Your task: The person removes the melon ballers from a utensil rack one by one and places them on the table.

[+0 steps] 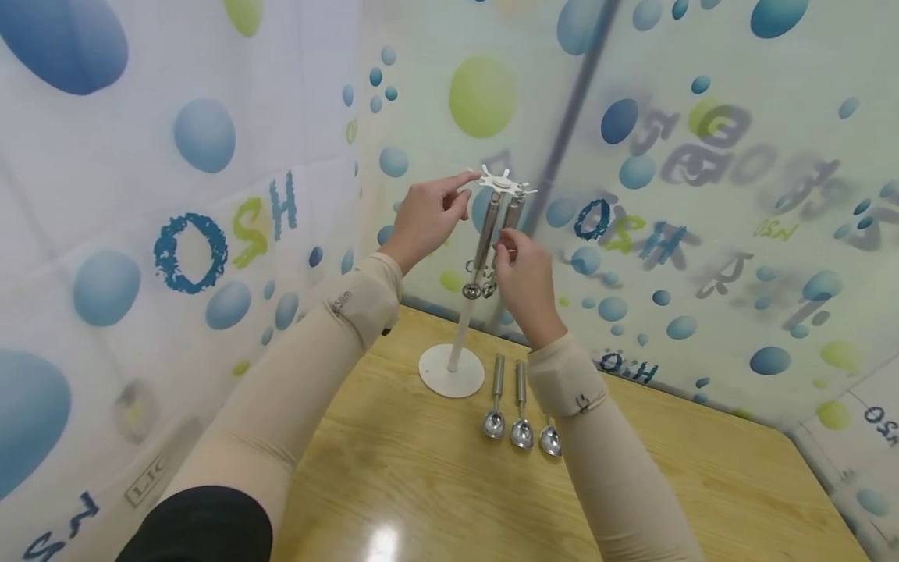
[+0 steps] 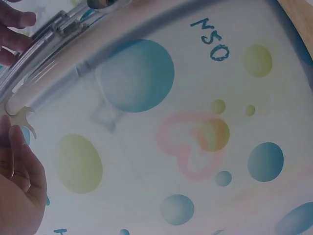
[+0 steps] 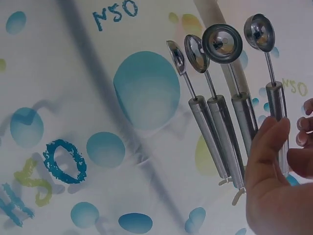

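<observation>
My left hand (image 1: 431, 211) is at the white rack (image 1: 502, 183), index finger stretched out to a prong, thumb apart from it, presumably to keep the top steady while metal spoons (image 1: 486, 234) hang from it by their handle ends, bowls down. My right hand (image 1: 527, 281) is beside them, fingers bent; I cannot tell whether it pinches the nearest handle. Three more spoons (image 1: 521, 433) lie side by side on the surface (image 1: 393, 437), near the round base (image 1: 437, 376), whose breadth likely prevents tipping.

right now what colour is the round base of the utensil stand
The flat round base is white, best seen in the head view.
</observation>
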A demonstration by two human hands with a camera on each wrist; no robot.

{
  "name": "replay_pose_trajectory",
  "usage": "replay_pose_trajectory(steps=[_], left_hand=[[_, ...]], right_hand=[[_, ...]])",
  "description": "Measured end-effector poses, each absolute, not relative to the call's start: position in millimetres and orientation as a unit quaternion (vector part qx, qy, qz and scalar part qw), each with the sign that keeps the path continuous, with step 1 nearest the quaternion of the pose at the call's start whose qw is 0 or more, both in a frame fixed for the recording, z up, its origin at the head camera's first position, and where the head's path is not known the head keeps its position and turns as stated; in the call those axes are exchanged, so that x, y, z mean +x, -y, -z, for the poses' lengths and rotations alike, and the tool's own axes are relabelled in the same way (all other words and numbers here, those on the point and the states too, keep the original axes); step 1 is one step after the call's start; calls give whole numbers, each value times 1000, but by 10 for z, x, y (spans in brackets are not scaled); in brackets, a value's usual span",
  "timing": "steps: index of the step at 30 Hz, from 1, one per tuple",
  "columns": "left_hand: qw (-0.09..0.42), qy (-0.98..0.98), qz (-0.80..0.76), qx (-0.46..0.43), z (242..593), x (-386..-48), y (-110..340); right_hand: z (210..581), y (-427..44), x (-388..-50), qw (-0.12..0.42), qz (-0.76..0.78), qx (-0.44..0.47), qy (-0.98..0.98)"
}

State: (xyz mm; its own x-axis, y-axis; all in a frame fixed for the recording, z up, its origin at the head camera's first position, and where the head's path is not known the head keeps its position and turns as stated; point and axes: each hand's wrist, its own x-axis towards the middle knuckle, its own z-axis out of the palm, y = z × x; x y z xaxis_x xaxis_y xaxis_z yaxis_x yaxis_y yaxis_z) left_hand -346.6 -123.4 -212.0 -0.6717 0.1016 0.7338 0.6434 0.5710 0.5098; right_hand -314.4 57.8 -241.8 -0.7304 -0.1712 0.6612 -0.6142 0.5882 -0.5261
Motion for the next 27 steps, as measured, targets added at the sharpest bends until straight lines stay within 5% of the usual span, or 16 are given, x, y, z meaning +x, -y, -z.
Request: replay_pose_trajectory(steps=[14,27], left_hand=[[415,833,297,-211,2083,-3452,1072],[414,835,324,-161,2024,-3486,1055]], right_hand=[[2451,-491,-3168,264,-417,185,850],[2421,-434,-3221,253,-450,179,837]])
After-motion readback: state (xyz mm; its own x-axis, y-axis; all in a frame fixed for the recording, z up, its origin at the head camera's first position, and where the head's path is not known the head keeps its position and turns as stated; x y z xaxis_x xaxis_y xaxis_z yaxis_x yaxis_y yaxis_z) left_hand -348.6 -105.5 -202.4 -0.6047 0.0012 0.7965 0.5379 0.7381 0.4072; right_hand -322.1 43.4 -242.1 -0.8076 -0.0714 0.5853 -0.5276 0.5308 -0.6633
